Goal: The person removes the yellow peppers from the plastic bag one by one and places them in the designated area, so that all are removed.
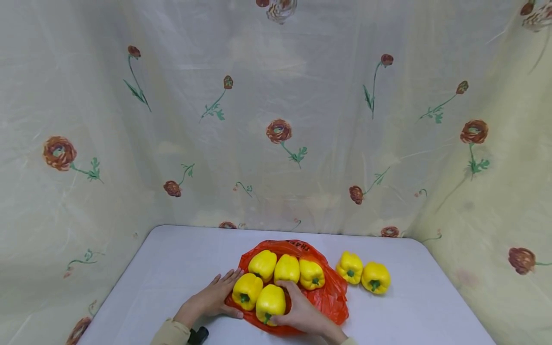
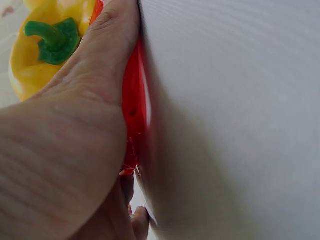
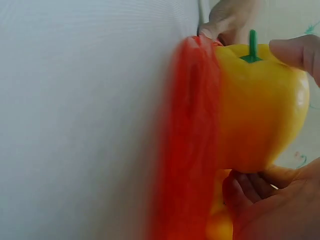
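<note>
A red plastic bag [image 1: 332, 299] lies spread flat, with several yellow bell peppers on it. My right hand [image 1: 304, 311] grips the front bell pepper [image 1: 270, 302], thumb near its green stem and fingers around the far side. In the right wrist view, this pepper [image 3: 255, 105] rests against the red bag [image 3: 192, 125]. At the bag's left edge my left hand [image 1: 215, 298] lies with fingers stretched out, beside the left bell pepper [image 1: 247, 290]. Its thumb points along the front edge of the bag. Three more bell peppers [image 1: 286, 269] form a row behind.
Two yellow bell peppers [image 1: 350, 267] sit side by side on the white table [image 1: 185, 258], right of the bag. A flower-patterned curtain [image 1: 319, 191] hangs behind the table and along both sides. Near the left sleeve is a small black object [image 1: 198, 335].
</note>
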The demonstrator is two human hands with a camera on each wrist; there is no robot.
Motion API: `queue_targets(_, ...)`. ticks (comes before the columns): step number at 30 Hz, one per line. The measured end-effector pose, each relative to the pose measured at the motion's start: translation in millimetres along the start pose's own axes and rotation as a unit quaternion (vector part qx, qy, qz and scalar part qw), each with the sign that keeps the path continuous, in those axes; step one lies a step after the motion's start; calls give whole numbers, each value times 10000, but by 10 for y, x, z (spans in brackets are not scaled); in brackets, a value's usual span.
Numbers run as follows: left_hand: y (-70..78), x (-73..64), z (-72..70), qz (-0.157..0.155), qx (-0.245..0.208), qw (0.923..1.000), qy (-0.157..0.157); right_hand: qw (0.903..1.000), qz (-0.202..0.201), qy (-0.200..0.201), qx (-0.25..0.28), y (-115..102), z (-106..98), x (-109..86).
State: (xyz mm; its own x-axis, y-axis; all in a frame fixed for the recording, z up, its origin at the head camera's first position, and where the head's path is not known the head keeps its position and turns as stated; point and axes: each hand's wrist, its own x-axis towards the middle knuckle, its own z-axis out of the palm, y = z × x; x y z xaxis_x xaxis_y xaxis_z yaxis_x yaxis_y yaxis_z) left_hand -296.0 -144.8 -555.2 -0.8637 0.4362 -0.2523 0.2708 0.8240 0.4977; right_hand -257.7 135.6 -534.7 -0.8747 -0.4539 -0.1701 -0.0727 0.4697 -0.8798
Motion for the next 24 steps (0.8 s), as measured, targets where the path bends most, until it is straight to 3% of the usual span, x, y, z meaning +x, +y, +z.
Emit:
queue_targets(11, -32, 13, 10, 56, 65, 10000, 19, 9986, 177, -39, 487, 79, 53, 40)
queue_targets(19, -14, 14, -4, 33, 18, 10000, -9, 9982, 289, -34, 520, 95, 54, 54)
queue_targets(24, -8, 2, -7, 25, 35, 10000, 13, 9989, 144, 65, 448, 34, 15, 34)
